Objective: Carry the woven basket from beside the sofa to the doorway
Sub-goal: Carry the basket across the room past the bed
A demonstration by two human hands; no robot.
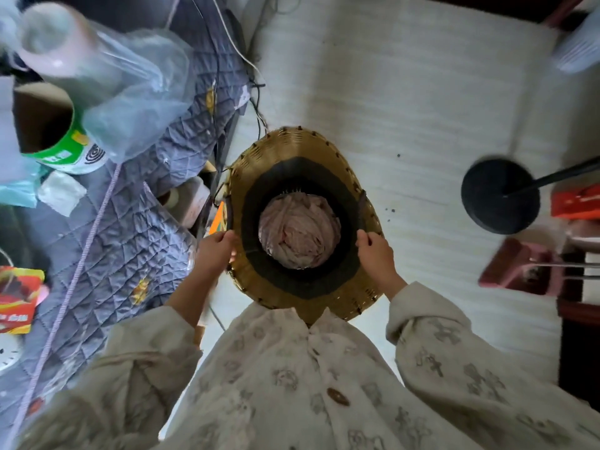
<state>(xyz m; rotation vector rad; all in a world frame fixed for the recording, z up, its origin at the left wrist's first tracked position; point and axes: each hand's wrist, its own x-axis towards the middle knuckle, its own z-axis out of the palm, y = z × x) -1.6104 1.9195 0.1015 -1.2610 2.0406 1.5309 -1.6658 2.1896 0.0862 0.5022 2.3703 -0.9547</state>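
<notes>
While both hands grip, woven basket (pixel 292 147) (round) hangs.

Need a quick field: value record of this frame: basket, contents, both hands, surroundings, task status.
basket: woven basket, seen from above, dark inner band below the rim
contents: pinkish crumpled bag or cloth at the bottom
left hand: left hand gripping the left rim
right hand: right hand gripping the right rim
left side: quilted grey sofa cover with clutter, close beside the basket
right side: black round stand base on the pale floor
doorway: not in view
status: basket held in both hands beside the sofa
</notes>
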